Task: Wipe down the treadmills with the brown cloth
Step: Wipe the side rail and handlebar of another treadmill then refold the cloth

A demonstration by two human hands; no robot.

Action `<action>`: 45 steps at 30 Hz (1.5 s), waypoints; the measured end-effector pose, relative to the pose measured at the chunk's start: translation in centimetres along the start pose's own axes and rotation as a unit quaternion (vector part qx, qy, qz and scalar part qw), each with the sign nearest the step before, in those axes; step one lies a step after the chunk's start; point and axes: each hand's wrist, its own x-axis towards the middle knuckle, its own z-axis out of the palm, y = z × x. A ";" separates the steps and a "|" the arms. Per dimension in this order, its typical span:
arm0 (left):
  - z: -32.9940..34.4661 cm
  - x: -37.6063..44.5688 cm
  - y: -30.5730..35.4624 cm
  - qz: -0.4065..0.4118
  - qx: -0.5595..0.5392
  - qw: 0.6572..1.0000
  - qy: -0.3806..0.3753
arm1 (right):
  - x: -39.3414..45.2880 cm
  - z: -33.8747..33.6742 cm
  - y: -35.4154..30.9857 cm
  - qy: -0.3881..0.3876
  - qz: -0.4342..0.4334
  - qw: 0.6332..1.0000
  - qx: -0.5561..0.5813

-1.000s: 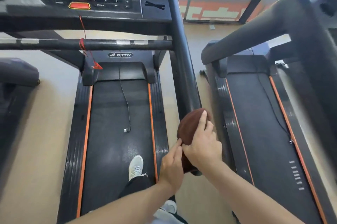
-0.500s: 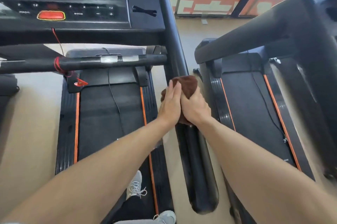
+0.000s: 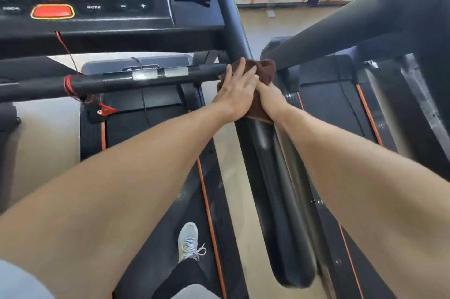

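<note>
Gym room, beige floor (image 3: pixel 41 142), two black treadmills side by side. Brown cloth (image 3: pixel 264 72) wrapped on near treadmill's (image 3: pixel 155 177) right handrail (image 3: pixel 275 189). Left hand (image 3: pixel 237 90) flat on cloth, fingers straight together. Right hand (image 3: pixel 271 101) grips cloth. Second treadmill (image 3: pixel 341 103) right; window far.

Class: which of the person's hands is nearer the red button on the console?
Left. The left hand lies flat on the cloth, on the side toward the button; the right hand holds the cloth farther right.
</note>
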 end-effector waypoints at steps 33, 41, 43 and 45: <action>29.6 -39.5 -2.6 -0.124 -0.068 0.988 -0.059 | -32.8 -5.2 28.8 -0.054 -0.065 0.996 -0.025; 32.6 -37.5 -2.3 -0.190 -0.082 0.959 -0.194 | -33.6 -7.9 32.6 -0.029 0.128 0.991 -0.021; 32.5 -35.7 -1.3 -0.186 -0.083 0.965 -0.168 | -34.0 -9.4 33.7 -0.001 0.156 0.987 -0.023; 32.5 -33.9 0.0 -0.183 -0.103 0.968 -0.137 | -34.7 -10.7 34.5 0.053 0.162 0.985 0.003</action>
